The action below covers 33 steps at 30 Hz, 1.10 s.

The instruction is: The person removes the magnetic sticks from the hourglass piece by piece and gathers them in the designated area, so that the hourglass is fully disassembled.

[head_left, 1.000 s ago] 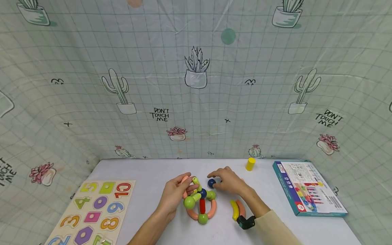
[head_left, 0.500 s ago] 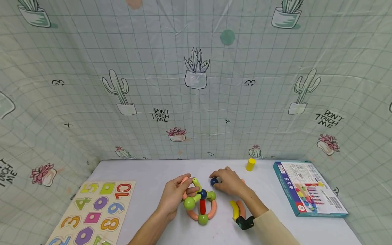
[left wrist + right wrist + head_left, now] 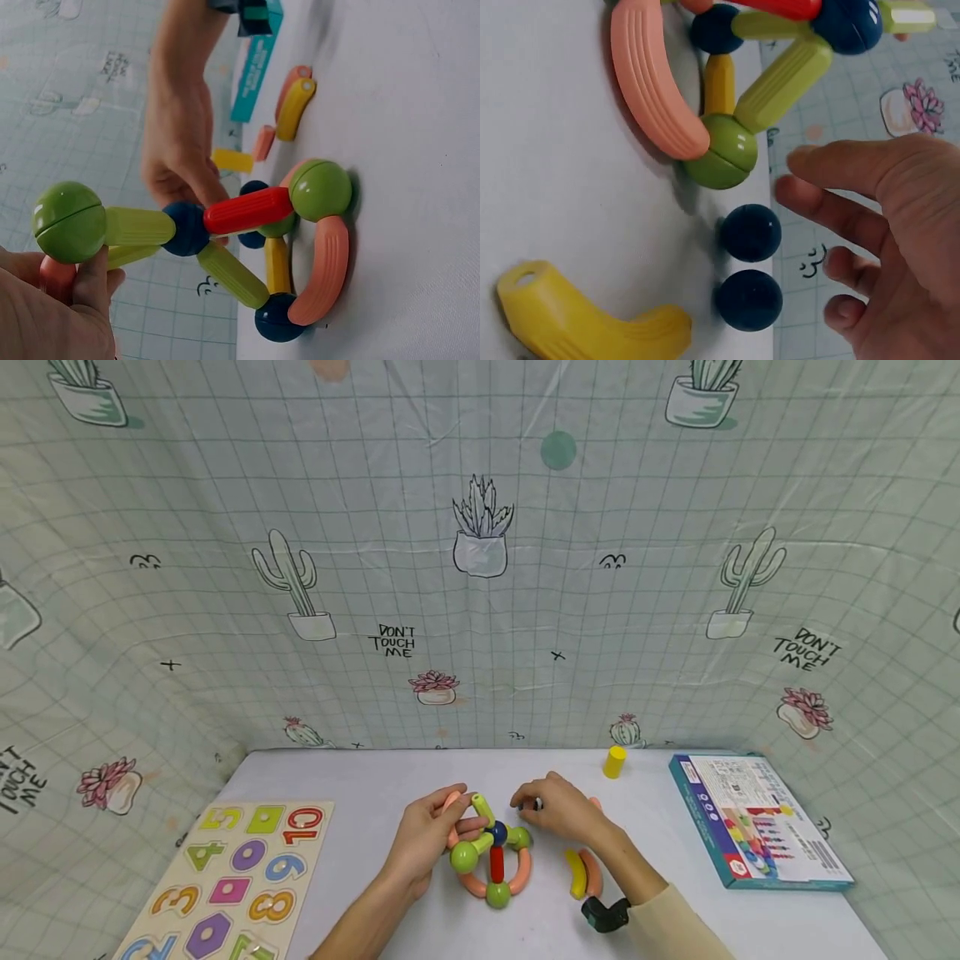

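A frame of magnetic sticks and balls (image 3: 497, 864) stands mid-table, with a red stick (image 3: 247, 210), yellow-green sticks, pink curved sticks and green and blue balls. My left hand (image 3: 431, 831) pinches a pink curved stick (image 3: 58, 277) at the frame's upper left, beside a green ball (image 3: 70, 223). My right hand (image 3: 558, 806) is just right of the frame, thumb and fingers spread apart. Two loose blue balls (image 3: 751, 232) lie side by side before its fingertips in the right wrist view, with a gap between them and the fingers. From the head they are mostly hidden.
Right of the frame lie a yellow curved stick (image 3: 576, 873) and a pink curved stick (image 3: 592, 872). Farther back stands a yellow cylinder (image 3: 614, 762). A toy box (image 3: 761, 822) occupies the right side; a number puzzle board (image 3: 232, 877) the left. Patterned cloth (image 3: 480, 635) hangs behind.
My right hand has shifted slightly around the blue ball, which first moved a little right with it and is now mostly hidden by the fingers. The left hand keeps its hold.
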Each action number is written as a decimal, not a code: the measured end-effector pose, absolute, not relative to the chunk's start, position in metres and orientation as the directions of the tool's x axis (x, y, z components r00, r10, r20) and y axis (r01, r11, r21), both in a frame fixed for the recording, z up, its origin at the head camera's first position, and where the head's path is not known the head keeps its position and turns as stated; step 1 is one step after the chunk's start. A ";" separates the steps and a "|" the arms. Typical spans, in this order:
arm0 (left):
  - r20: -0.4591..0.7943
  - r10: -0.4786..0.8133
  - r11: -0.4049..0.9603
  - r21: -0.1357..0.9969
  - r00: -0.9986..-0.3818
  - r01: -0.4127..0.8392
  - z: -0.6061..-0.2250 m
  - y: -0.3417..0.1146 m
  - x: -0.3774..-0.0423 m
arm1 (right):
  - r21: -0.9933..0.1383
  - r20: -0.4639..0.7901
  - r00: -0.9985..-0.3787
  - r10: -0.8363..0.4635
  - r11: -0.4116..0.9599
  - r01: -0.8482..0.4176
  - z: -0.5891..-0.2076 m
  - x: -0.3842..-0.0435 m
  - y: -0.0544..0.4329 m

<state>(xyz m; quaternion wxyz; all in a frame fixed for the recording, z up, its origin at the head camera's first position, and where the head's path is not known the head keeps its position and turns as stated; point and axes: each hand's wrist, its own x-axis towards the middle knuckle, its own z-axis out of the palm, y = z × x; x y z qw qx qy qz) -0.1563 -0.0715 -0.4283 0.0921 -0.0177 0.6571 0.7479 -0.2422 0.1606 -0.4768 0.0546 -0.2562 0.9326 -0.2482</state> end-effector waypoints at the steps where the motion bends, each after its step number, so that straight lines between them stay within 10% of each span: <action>1: -0.147 0.115 -0.120 0.980 -0.982 -0.161 -0.429 -0.071 -0.156 | -0.505 0.014 -0.849 -0.529 0.729 -0.462 -0.476 -0.240 0.161; 33: -0.233 0.371 0.022 0.970 -0.899 -0.243 -0.425 -0.121 -0.147 | -0.720 -0.121 -0.670 -0.733 0.530 -0.449 -0.464 -0.178 0.147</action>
